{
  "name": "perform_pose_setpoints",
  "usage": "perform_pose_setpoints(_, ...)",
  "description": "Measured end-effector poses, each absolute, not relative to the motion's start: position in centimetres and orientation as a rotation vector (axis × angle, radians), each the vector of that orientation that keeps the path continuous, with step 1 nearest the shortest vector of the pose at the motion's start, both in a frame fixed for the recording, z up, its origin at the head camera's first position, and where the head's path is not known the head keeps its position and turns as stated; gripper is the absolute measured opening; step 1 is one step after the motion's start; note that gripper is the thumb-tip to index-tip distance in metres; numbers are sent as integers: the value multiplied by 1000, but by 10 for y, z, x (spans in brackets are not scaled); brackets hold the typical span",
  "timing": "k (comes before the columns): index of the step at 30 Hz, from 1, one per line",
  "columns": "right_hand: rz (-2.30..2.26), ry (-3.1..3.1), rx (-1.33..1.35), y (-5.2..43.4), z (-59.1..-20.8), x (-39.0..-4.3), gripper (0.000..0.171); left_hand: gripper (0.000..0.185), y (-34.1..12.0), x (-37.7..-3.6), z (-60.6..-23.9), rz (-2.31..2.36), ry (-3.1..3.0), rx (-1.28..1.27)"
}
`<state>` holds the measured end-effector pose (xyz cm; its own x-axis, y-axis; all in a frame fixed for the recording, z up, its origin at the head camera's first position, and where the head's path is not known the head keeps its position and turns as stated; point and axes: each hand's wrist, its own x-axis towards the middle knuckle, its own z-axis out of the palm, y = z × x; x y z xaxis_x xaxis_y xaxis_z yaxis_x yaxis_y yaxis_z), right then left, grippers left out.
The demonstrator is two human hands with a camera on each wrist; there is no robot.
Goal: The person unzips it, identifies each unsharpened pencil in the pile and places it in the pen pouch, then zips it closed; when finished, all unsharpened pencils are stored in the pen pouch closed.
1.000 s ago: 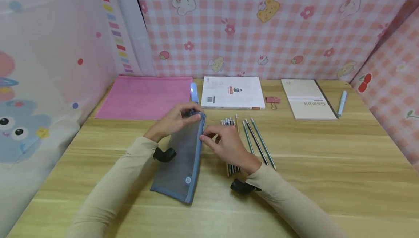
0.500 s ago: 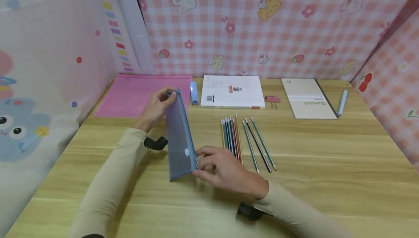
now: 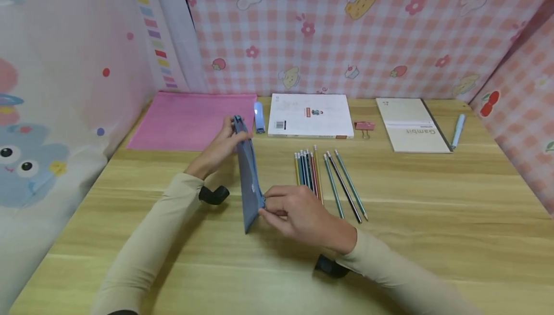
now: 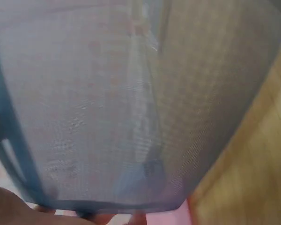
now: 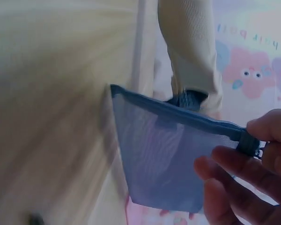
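Note:
A blue-grey mesh pencil pouch [image 3: 249, 180] stands on its long edge on the wooden table [image 3: 433, 238]. My left hand [image 3: 231, 130] grips its far end. My right hand [image 3: 266, 209] pinches the zipper pull at its near end. Several coloured pencils [image 3: 322, 178] lie side by side just right of the pouch. In the left wrist view the mesh pouch [image 4: 131, 103] fills the frame. The right wrist view shows the pouch [image 5: 164, 154] with my fingertips [image 5: 243, 183] on the pull at its corner and the left sleeve [image 5: 192, 47] behind.
Along the back lie a pink mesh folder [image 3: 190, 120], a small blue object [image 3: 258, 117], a white book [image 3: 309, 115], a pink binder clip [image 3: 365, 126], a beige notebook [image 3: 411, 125] and a light blue pen [image 3: 456, 130]. Patterned fabric walls close in three sides.
The pouch lay flat a second ago and has been tipped up onto its edge. My right hand has travelled from the far end of the zipper to the near end.

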<state>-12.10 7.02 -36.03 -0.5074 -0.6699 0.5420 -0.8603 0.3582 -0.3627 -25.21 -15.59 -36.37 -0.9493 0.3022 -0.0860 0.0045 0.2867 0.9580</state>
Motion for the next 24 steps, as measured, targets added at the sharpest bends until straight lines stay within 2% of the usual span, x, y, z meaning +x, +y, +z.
perform_pose_setpoints(7, 990, -2435, 1376, 84, -355, -136, 25, 80, -150, -242, -353, 1738, 2202, 323)
perform_pose_setpoints(14, 1038, -2486, 1469, 96, -350, -141, 18, 71, -140, -222, -349, 1580, 2452, 385)
perform_pose_setpoints(18, 1355, -2530, 1606, 106, -355, -151, 16, 60, -133, -210, -348, 1478, 2656, 382)
perform_pose_setpoints(20, 1648, -2556, 1551, 113, -358, -163, 19, 56, -130, -207, -347, 1486, 2700, 393)
perform_pose_setpoints(22, 1878, -2592, 1372, 118, -361, -177, 23, 51, -128, -206, -347, 1529, 2693, 381)
perform_pose_setpoints(24, 1892, -2691, 1161, 119, -365, -190, 25, 45, -128, -207, -349, 1578, 2655, 357)
